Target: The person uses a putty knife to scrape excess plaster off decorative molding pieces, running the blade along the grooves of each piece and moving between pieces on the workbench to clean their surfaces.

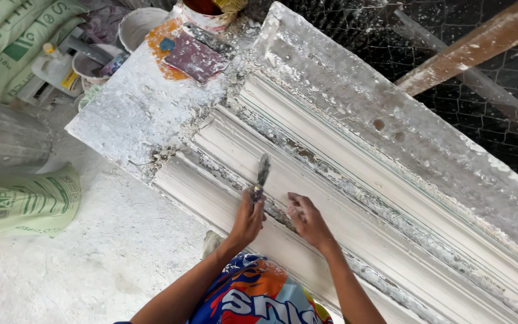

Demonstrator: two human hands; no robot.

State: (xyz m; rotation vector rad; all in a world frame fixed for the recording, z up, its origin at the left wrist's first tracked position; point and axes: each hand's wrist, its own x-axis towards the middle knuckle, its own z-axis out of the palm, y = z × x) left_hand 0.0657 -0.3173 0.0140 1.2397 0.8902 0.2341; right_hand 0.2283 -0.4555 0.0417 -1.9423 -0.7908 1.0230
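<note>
Seen from above, going left to right. At the far left, stacked pale green woven sacks (13,42) lean in the top corner, and 1 more green sack (22,201) lies on the white, powder-covered floor (91,264). Near the top stand a white plastic bucket (139,24) and a paint-stained tin (208,15), beside a flat maroon-smeared scraper blade (194,57) resting on the plaster-crusted slab (139,108).

A long white plaster cornice mould with ridged grooves (355,198) runs diagonally from upper left to lower right on the work surface. The left hand (247,221) is closed in a narrow grip around the handle of a small dark-bristled brush (262,171), whose bristles point up the mould and touch a groove. Just beside it, the right hand (307,219) presses its fingertips into the same groove; its grip is loose and holds nothing visible. Behind the mould, at the right, hangs dark wire mesh (481,102) crossed by a rough wooden batten (475,45).
</note>
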